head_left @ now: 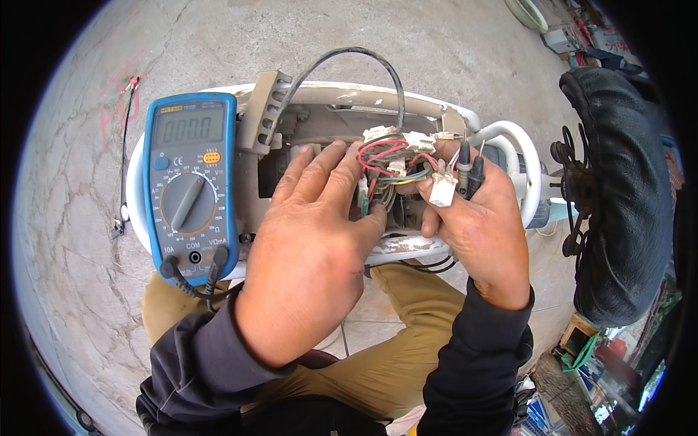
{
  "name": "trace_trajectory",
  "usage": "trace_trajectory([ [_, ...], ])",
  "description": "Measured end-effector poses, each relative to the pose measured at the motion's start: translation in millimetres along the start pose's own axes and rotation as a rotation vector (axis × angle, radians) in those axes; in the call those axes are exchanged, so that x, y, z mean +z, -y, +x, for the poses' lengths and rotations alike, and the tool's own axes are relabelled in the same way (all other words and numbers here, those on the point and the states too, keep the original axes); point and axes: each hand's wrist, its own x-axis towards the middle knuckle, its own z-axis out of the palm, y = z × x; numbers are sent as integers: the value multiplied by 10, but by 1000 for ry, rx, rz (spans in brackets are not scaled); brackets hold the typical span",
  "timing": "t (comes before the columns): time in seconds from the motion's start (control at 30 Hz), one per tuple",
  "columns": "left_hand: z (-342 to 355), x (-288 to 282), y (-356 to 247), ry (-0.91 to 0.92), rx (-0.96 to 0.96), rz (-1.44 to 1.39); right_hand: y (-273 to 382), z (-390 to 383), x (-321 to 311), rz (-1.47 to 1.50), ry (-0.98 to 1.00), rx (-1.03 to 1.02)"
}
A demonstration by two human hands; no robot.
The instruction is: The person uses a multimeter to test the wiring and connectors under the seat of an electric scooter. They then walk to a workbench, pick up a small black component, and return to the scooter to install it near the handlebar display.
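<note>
My left hand (pixel 313 232) lies stretched over the open body of a small white-framed vehicle (pixel 291 120), fingers apart. Its thumb and index finger reach the edge of a bundle of thin coloured wires (pixel 389 154) with white plug connectors (pixel 419 142). Closed, my right hand (pixel 487 225) grips two dark multimeter probes (pixel 470 171), tips pointing away from me. A white connector (pixel 442 190) on wires sits at the same fingers. A blue-edged digital multimeter (pixel 190 185) rests at the left end of the vehicle, its dial turned and display lit.
A beige slotted plastic part (pixel 263 112) stands by the multimeter, with a black cable (pixel 356 51) arching over to the wires. White tubing (pixel 512 138) and a black padded seat (pixel 618 196) are on the right. A thin dark cord (pixel 129 131) lies on the concrete floor (pixel 211 51).
</note>
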Motion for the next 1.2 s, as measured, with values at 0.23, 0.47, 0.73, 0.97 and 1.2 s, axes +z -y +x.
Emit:
trace_trajectory([
  [0.23, -11, -22, 1, 43, -13, 9, -14, -21, 24, -10, 24, 13],
  [0.47, -16, -41, -2, 79, -15, 38, -18, -33, 58, -7, -1, 0],
  [0.73, -8, -39, 15, 78, -12, 60, -4, -11, 91, 57, 40, 30],
  [0.97, -11, -14, 25, 39, -1, 50, -101, 98, 219, -366, -83, -300],
  [1.2, -5, -3, 65, 28, -2, 33, -83, 64, 279, -384, -117, -259],
])
